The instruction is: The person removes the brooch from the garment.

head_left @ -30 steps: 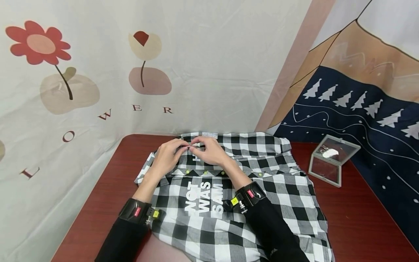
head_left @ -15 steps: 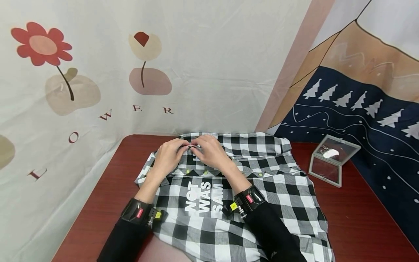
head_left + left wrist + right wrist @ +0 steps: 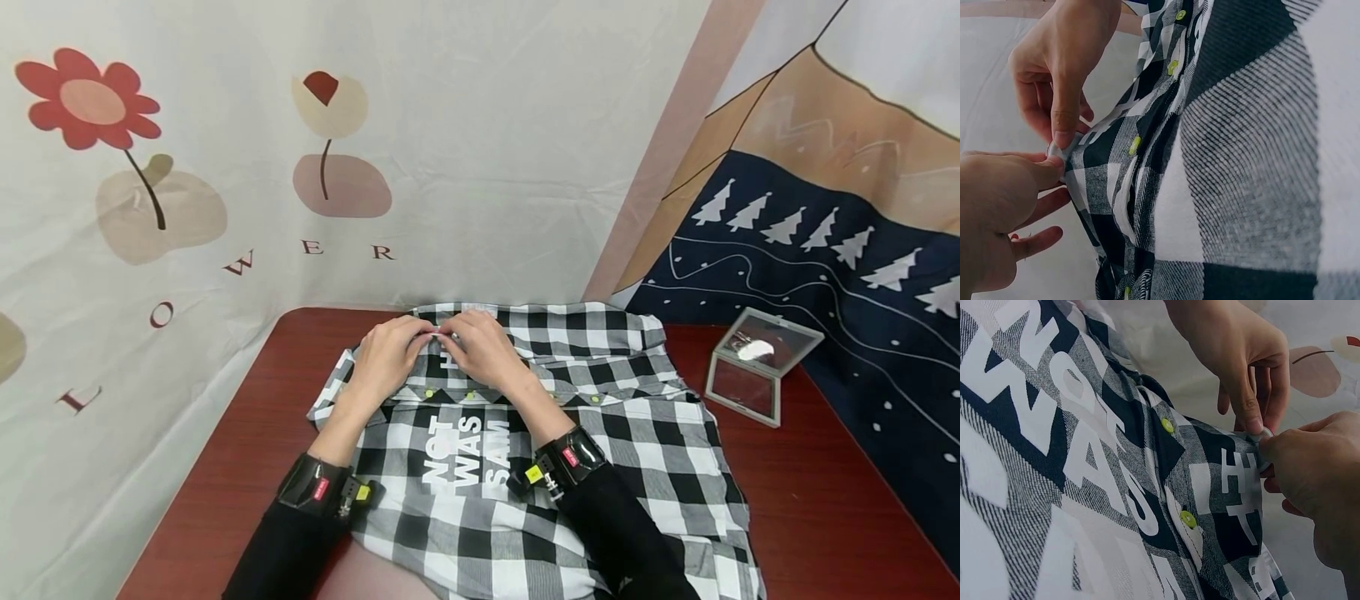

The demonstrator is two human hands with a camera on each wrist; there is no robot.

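Note:
A black-and-white checked shirt with white printed letters and yellow-green buttons lies spread on the table. At its far edge, my left hand and right hand meet fingertip to fingertip. Between them they pinch a small whitish piece with a rounded edge, against the shirt's cloth; its kind is unclear. The left wrist view has this whitish piece under both thumbs. From the right wrist, the left thumb presses down on the piece while the right fingers hold its near side.
An open, flat, clear-lidded case with small shiny items in it stands on the right of the red-brown table. A printed cloth hangs behind the table's far edge.
The thin pinkish strip seen between the fingertips a second ago now shows as whitish and is more covered. Both hands stay at the same spot, with small finger shifts.

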